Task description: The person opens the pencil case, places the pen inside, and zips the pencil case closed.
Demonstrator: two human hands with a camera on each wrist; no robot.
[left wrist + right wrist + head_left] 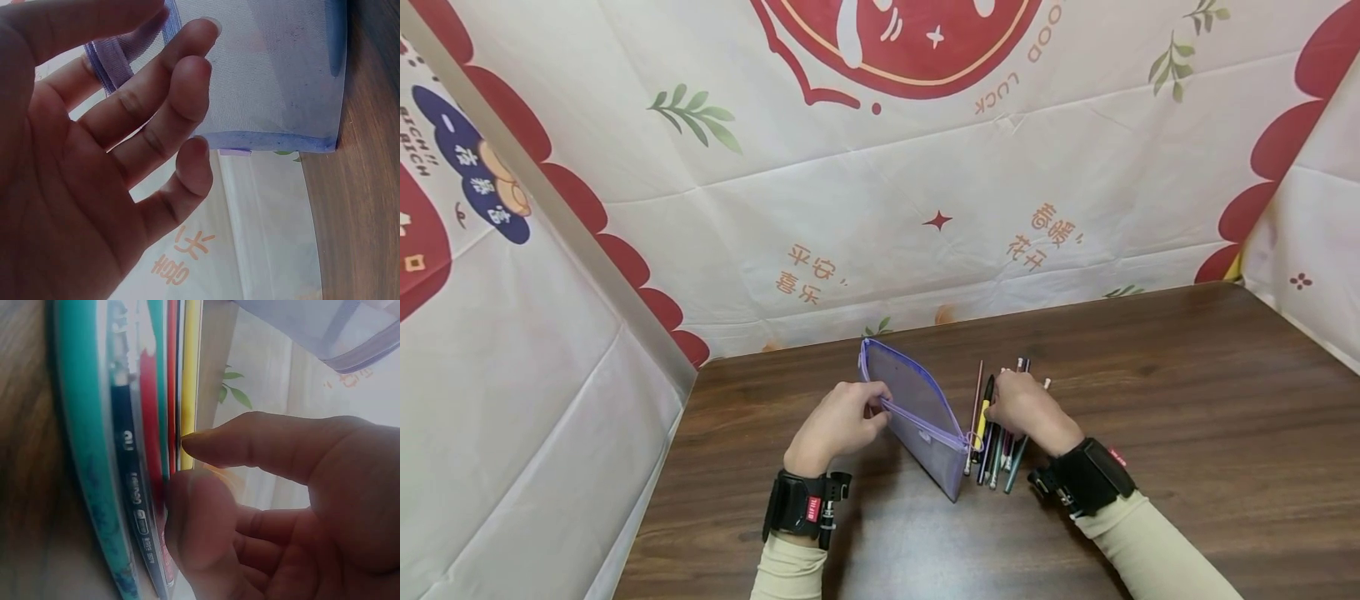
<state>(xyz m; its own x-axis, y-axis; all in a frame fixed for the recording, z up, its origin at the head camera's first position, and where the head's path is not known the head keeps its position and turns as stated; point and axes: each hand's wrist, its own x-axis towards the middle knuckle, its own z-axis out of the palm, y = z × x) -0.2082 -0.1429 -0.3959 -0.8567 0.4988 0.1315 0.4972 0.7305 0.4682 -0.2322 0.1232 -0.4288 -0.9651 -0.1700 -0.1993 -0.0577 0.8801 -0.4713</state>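
Note:
A purple mesh zip pouch (928,429) stands tilted on the table with its mouth spread apart. My left hand (842,423) pinches the near zip edge between thumb and forefinger; the other fingers hang loosely bent in the left wrist view. Beside the pouch lies a bunch of pencils and pens (997,465), side by side. Over this bunch is my right hand (1026,406), fingers pointing down. Its thumb meets a yellow pencil or pen (189,375) in the right wrist view, the forefinger bent close by. Whether they grip it, I cannot tell. Teal (81,425) and dark blue (128,437) ones lie alongside.
The brown wood-grain table (1187,400) extends to both sides. A printed white cloth (925,167) hangs behind the table's back edge, with another white panel (535,400) at the left. Both wrists wear black straps with cameras.

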